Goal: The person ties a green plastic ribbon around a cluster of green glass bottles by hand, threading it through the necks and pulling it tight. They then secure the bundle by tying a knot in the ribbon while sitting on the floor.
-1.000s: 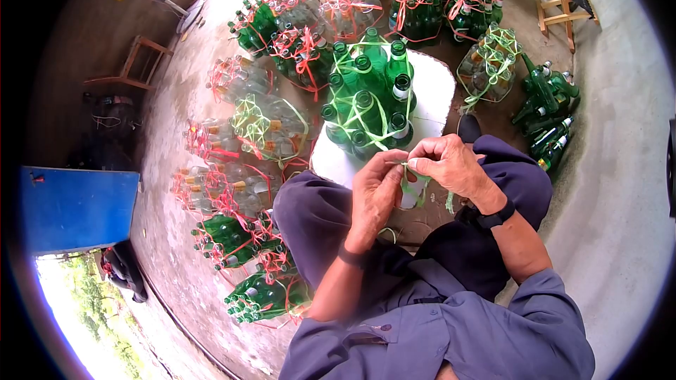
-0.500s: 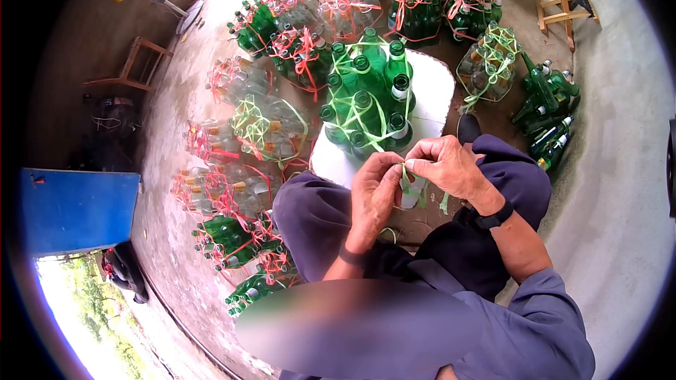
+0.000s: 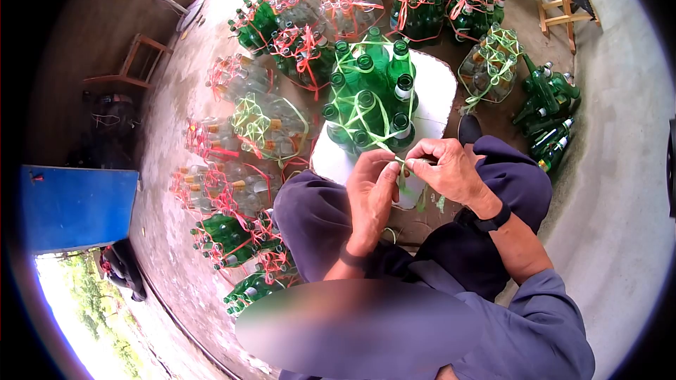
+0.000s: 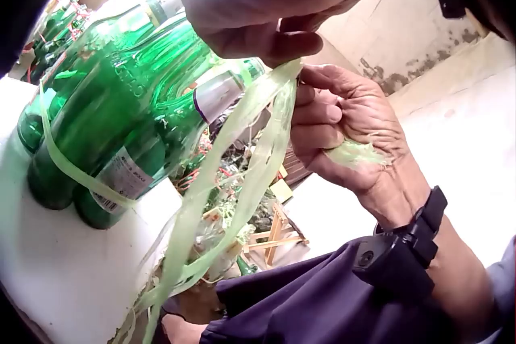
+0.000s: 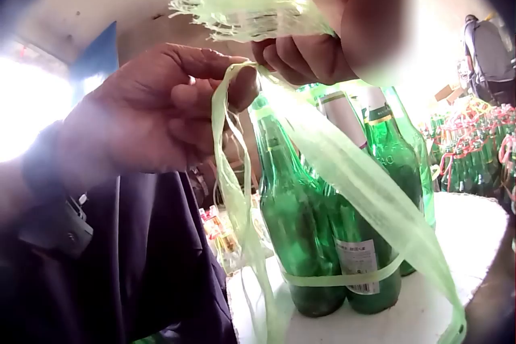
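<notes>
Change over the last second: slight. The strap's frayed end [image 3: 441, 203] below the right hand [image 3: 451, 170] hangs closer in; suggests fine adjustment of a knot, not yet finished. Left hand [image 3: 371, 195]: narrow, thumb and finger pinching the pale green plastic strap [image 5: 347, 160]. Right hand: pinching the same strap just beside it, other fingers curled. Green glass bottles [image 3: 377, 68] stand bundled upright on the white worktop [image 3: 438, 91], just beyond both hands.
</notes>
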A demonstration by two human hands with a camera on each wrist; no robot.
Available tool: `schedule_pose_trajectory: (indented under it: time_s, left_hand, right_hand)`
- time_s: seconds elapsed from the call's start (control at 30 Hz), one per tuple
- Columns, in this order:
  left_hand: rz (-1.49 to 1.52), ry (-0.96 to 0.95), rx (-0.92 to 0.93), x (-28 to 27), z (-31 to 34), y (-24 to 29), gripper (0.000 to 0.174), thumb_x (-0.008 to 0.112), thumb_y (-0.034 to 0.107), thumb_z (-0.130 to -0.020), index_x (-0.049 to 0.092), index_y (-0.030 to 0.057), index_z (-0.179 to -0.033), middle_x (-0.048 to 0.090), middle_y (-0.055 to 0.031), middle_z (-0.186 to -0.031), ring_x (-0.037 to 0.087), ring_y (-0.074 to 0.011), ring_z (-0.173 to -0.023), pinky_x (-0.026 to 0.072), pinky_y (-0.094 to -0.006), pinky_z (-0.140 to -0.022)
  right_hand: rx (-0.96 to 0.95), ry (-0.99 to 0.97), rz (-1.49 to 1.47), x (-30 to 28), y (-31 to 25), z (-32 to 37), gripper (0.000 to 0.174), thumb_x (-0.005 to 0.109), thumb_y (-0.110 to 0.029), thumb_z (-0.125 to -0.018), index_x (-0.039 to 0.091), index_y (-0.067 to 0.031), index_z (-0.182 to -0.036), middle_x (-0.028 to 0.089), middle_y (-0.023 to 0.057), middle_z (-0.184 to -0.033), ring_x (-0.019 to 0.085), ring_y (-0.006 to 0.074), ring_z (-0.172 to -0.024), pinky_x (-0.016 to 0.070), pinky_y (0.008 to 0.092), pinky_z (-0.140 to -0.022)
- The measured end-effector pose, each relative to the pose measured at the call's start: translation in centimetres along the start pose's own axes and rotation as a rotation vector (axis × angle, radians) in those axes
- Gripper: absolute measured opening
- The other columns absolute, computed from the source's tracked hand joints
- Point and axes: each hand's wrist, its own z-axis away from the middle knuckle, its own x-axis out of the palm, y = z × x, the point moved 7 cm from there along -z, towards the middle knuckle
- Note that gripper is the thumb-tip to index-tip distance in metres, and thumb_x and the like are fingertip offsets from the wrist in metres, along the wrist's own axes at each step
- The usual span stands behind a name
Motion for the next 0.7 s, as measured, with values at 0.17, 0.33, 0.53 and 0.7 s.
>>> schedule_pose_trajectory:
  time_s: [0.17, 0.33, 0.53, 0.7]
  left_hand:
    - [0.033, -0.058, -0.031, 0.3, 0.4, -1.4, 0.011, 0.064, 0.007, -0.097, 0.059, 0.0010, -0.105, 0.066, -0.0041, -0.082, 0.050, -0.0048, -0.056, 0.0394, -0.0193, -0.050]
    - [-0.001, -0.040, -0.010, 0.3, 0.5, -1.3, 0.011, 0.065, 0.005, -0.096, 0.059, 0.0005, -0.104, 0.065, -0.0030, -0.087, 0.055, -0.0049, -0.066, 0.0427, -0.0188, -0.055]
    - [-0.057, -0.038, 0.115, 0.1, 0.3, -0.8, 0.012, 0.065, 0.003, -0.095, 0.061, -0.0005, -0.105, 0.064, 0.0003, -0.088, 0.057, -0.0056, -0.074, 0.0468, -0.0198, -0.067]
    - [-0.237, -0.011, 0.076, -0.4, 0.4, -0.6, 0.007, 0.069, 0.005, -0.092, 0.065, 0.0016, -0.097, 0.064, 0.0032, -0.086, 0.056, -0.0031, -0.078, 0.0461, -0.0203, -0.071]
  right_hand:
    - [0.028, 0.025, -0.008, 0.1, -0.1, 0.0, 0.014, 0.066, -0.010, -0.088, 0.069, 0.0039, -0.087, 0.064, 0.0028, -0.071, 0.055, 0.0059, -0.067, 0.0469, 0.0260, -0.061]
    - [0.008, 0.016, 0.021, -0.1, 0.0, -0.1, 0.013, 0.067, -0.009, -0.087, 0.070, 0.0032, -0.090, 0.066, 0.0042, -0.073, 0.057, 0.0075, -0.069, 0.0481, 0.0257, -0.063]
    - [-0.059, -0.003, -0.003, -0.1, -0.1, -0.5, 0.011, 0.072, -0.006, -0.084, 0.072, 0.0024, -0.091, 0.067, 0.0059, -0.082, 0.061, 0.0104, -0.076, 0.0505, 0.0275, -0.067]
    - [-0.177, 0.006, 0.001, -0.2, -0.4, -0.6, 0.013, 0.075, -0.007, -0.082, 0.073, 0.0024, -0.090, 0.065, 0.0056, -0.084, 0.062, 0.0111, -0.080, 0.0506, 0.0274, -0.068]
